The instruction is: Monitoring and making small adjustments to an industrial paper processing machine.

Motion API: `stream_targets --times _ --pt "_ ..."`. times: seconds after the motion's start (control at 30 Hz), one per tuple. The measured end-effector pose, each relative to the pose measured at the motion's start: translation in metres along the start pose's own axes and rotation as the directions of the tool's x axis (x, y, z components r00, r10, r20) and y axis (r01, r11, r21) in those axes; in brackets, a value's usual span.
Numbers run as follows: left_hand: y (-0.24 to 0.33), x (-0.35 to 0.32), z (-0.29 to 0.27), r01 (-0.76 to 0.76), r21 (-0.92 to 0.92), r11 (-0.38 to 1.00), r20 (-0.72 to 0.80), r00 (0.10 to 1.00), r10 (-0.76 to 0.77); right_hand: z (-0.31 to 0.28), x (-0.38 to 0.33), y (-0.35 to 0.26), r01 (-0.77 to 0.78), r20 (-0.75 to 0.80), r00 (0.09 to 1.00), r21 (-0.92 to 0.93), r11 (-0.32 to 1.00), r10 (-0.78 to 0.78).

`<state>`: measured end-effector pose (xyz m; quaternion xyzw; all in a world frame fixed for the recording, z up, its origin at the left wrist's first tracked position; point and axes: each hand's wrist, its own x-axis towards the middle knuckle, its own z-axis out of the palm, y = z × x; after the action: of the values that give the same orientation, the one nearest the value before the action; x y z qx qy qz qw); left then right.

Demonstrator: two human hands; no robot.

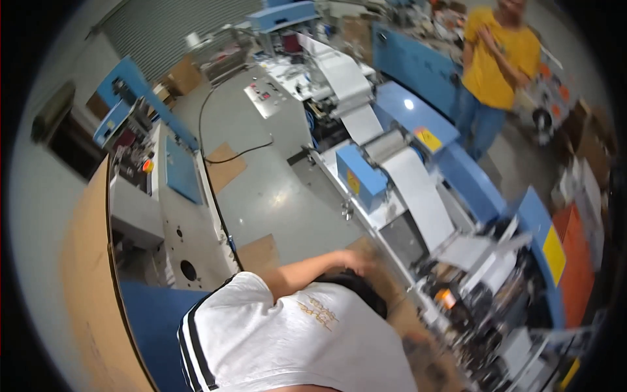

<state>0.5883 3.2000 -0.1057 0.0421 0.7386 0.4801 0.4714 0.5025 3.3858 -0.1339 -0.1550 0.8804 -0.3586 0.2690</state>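
Observation:
My left hand [359,262] reaches across in front of my body, just beyond the hem of my white T-shirt [326,340]. It is smeared by motion, so its fingers and anything in them cannot be made out. Nearest to it is the long machine [398,261] on my right, though a gap separates them. A broad white strip of paper or film [418,189] runs along this machine over a roller [385,145]. Close to the strip sits a blue box-shaped cover [361,178] with a yellow label. My right hand does not show.
A second machine [189,228] with a blue panel stands on the left, beside a tan board [91,281]. A black cable [201,124] and flat cardboard pieces [225,166] lie on the grey floor [281,196]. Beyond the long machine stands a person in a yellow shirt [499,59].

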Motion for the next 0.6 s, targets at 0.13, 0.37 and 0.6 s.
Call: stream_targets --times 0.13,0.37,0.6 --pt "-0.081 -0.041 -0.055 -0.07 -0.326 0.943 0.129 0.985 0.118 0.097 -0.176 0.022 -0.249 -0.111 0.958 0.135 0.959 0.265" --pt "-0.038 -0.083 -0.028 0.163 -0.255 0.953 -0.422 0.868 -0.261 0.218 -0.169 0.135 -0.29 -0.026 0.797 0.86 0.42 0.603" --pt "-0.171 -0.051 -0.052 0.138 -0.315 0.939 -0.351 0.902 -0.25 0.211 -0.207 0.132 -0.323 0.023 0.669 0.909 0.263 0.743"
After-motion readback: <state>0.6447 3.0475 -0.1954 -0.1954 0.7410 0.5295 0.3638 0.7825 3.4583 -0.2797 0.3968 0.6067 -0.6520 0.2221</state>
